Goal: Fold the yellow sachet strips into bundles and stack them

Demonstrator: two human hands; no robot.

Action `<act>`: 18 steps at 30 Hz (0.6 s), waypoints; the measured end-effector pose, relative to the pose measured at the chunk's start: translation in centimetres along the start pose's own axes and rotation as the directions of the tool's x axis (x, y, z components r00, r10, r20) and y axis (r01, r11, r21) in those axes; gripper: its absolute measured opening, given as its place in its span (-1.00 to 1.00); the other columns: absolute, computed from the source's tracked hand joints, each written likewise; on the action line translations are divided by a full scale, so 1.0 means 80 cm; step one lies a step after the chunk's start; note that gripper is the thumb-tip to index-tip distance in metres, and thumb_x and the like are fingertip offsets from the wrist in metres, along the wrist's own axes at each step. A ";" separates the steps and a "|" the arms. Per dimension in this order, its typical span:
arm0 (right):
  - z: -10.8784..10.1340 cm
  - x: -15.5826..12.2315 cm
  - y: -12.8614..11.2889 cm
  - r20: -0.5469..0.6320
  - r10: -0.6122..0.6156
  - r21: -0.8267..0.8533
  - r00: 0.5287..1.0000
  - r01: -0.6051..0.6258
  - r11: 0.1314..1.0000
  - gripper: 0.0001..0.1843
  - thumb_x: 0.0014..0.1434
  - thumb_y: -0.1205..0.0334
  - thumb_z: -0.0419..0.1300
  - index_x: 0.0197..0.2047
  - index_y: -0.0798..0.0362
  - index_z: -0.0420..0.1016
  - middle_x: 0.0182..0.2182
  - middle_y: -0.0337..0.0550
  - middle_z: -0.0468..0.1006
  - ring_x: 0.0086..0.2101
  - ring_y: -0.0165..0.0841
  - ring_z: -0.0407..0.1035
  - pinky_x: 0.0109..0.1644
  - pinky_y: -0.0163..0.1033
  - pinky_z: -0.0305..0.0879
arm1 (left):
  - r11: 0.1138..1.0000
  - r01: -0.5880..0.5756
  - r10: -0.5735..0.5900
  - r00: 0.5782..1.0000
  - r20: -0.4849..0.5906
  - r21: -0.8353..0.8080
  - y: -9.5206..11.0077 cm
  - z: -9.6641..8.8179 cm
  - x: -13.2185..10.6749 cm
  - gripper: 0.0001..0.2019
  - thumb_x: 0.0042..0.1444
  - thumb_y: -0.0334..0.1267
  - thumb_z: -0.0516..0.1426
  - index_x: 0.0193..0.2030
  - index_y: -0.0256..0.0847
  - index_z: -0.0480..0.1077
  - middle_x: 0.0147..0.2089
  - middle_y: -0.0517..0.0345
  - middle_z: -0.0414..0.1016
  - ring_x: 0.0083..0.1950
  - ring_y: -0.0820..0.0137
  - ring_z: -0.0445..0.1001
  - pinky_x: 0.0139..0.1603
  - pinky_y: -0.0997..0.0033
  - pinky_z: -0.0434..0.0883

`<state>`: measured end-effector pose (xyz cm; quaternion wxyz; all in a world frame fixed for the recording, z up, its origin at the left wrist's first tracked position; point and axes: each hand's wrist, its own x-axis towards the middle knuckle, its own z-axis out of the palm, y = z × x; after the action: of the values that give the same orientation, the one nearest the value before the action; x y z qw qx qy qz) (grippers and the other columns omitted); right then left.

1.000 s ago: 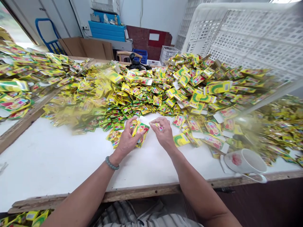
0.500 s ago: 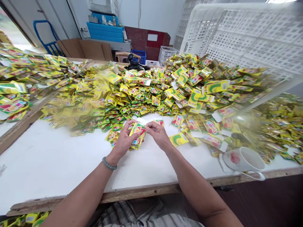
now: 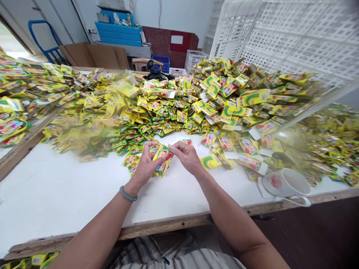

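Observation:
My left hand (image 3: 146, 166) is closed around a small stack of yellow and green sachets (image 3: 162, 158), held just above the white table (image 3: 70, 194). My right hand (image 3: 186, 157) meets the stack from the right, its fingertips pinched on the stack's upper edge. A beaded bracelet (image 3: 127, 194) sits on my left wrist. A huge heap of the same sachets (image 3: 179, 104) covers the table right behind both hands. A few loose sachets (image 3: 130, 161) lie on the table by my left hand.
A white cup (image 3: 286, 184) lies on its side near the table's front right edge. White plastic crates (image 3: 294, 37) lean at the back right. More sachets (image 3: 17, 97) pile up on a second surface at the left. Cardboard, blue boxes and small baskets stand behind.
My right hand moved left from a loose sachet on the table to the stack in my left hand. The left hand kept its grip and barely shifted.

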<state>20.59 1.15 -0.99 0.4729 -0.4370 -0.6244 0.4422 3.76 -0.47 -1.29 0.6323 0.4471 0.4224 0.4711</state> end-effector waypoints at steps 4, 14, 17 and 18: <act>0.002 0.001 0.003 0.029 0.071 0.021 0.997 -0.072 0.997 -0.73 0.11 0.00 0.29 -0.31 0.04 0.53 -0.37 -0.21 0.59 -0.34 -0.37 0.43 -0.21 -0.25 0.33 | 1.000 -0.001 0.000 1.000 0.016 0.030 -0.005 -0.002 0.002 -0.38 -0.07 -0.11 0.36 0.03 -0.08 0.10 -0.44 0.32 0.52 -0.53 0.39 0.51 -0.49 0.46 0.43; -0.002 0.003 0.006 0.006 0.254 0.228 0.967 -0.249 0.941 -0.70 -0.08 0.01 0.40 -0.36 0.06 0.59 -0.42 -0.18 0.62 -0.40 -0.34 0.45 -0.21 -0.20 0.39 | 0.984 0.007 -0.017 0.998 0.056 0.177 -0.003 -0.006 0.000 -0.40 -0.04 -0.05 0.35 0.09 -0.14 0.25 -0.27 0.12 0.60 -0.36 0.29 0.60 -0.42 0.45 0.44; -0.008 0.005 0.004 0.039 0.274 0.236 0.961 -0.275 0.932 -0.67 -0.11 -0.01 0.42 -0.38 0.06 0.57 -0.45 -0.20 0.60 -0.43 -0.38 0.42 -0.27 -0.24 0.34 | 0.986 0.009 -0.018 0.998 0.057 0.167 0.003 -0.008 0.001 -0.40 -0.07 -0.05 0.36 0.09 -0.19 0.33 -0.26 0.06 0.62 -0.36 0.30 0.59 -0.40 0.45 0.44; -0.010 0.005 0.002 0.060 0.269 0.216 0.961 -0.276 0.937 -0.67 -0.11 -0.01 0.42 -0.38 0.07 0.57 -0.47 -0.22 0.58 -0.45 -0.40 0.40 -0.30 -0.26 0.31 | 0.988 0.015 -0.025 0.998 0.060 0.154 0.004 -0.008 0.001 -0.40 -0.08 -0.05 0.37 0.08 -0.21 0.35 -0.27 0.05 0.62 -0.37 0.31 0.59 -0.40 0.44 0.45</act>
<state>21.30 1.70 -0.89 0.4439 -0.4570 -0.5113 0.5768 3.06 -0.26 -1.16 0.6133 0.5046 0.4423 0.4168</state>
